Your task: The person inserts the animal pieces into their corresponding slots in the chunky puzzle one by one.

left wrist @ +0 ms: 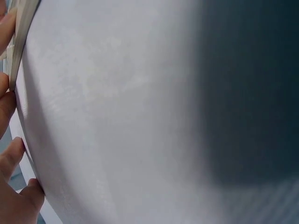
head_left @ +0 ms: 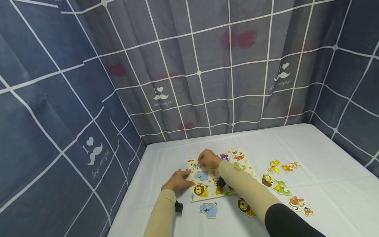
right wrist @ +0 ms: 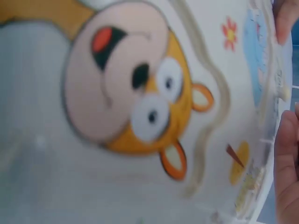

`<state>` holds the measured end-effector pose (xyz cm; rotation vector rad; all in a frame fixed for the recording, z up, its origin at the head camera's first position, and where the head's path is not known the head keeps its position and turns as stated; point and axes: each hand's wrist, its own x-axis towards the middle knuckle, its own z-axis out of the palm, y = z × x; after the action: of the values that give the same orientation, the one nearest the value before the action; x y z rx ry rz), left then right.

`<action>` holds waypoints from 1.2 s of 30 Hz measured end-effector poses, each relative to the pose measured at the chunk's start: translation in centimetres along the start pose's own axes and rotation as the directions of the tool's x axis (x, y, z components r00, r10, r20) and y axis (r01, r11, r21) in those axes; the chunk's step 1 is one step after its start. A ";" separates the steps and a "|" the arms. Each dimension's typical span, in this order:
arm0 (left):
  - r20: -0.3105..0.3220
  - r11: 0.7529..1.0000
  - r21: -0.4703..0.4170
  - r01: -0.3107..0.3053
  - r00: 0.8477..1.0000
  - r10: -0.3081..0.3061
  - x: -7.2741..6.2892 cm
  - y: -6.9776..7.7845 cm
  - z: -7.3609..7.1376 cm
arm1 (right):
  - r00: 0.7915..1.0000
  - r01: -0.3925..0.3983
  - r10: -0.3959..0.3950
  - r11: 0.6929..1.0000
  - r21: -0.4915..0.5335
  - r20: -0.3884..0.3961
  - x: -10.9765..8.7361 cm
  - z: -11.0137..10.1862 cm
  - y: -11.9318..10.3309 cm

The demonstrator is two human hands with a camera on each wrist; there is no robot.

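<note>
A flat animal puzzle board (head_left: pixel 208 180) lies on the white table. Spread fingers of my left hand (head_left: pixel 176 180) touch the board's left edge, with the thumb nearer me. In the left wrist view, fingertips (left wrist: pixel 32 193) rest along that edge. My right hand (head_left: pixel 208 158) reaches over the board to its far left corner, its fingers curled and fingertips at a zebra puzzle piece (head_left: pixel 195 166), which they partly cover. Near it on the board are a blue elephant picture (head_left: pixel 201 175) and a lion picture (head_left: pixel 201 190). My right forearm hides part of the board.
Close to the board's near edge lie a blue hippo piece (head_left: pixel 209 210) and a lion piece (head_left: pixel 245 206). Several loose pieces lie to the right, among them a green crocodile-like piece (head_left: pixel 281 187) and a yellow animal piece (head_left: pixel 274 166). Checked curtains (head_left: pixel 213 82) surround the table.
</note>
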<state>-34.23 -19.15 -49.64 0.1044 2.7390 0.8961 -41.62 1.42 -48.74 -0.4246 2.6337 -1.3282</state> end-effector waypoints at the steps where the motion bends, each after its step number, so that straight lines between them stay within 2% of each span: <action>1: -0.001 1.000 0.004 -0.001 1.000 0.001 0.1 0.0 0.0 | 1.000 0.006 -0.006 1.000 -0.002 -0.004 -0.1 -0.2 0.0; 8: -0.001 1.000 0.001 0.005 1.000 -0.005 0.1 0.0 -0.1 | 0.999 0.034 -0.035 0.998 0.055 0.003 -0.5 -1.8 -0.8; 17: 0.008 1.000 0.001 0.014 1.000 -0.014 0.0 0.2 -0.1 | 0.998 0.044 -0.046 0.997 0.068 0.039 -1.8 -4.3 -1.4; 26: 0.006 1.000 0.014 -0.007 1.000 0.007 0.3 0.0 0.0 | 0.989 0.108 -0.109 0.994 0.016 0.099 -4.6 -5.6 -0.3; 33: 0.004 0.999 -0.033 -0.026 1.000 0.026 0.2 0.0 0.1 | 0.977 0.133 -0.141 0.989 0.061 0.158 -7.1 -6.3 0.4; 36: -0.002 0.999 -0.041 -0.008 1.000 0.008 0.0 0.2 0.1 | 0.974 0.146 -0.154 0.988 0.059 0.168 -7.9 -6.6 0.9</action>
<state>-34.19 -18.91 -49.61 0.1074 2.7227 0.9542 -36.09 9.46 -45.40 -0.7106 2.4664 -1.3261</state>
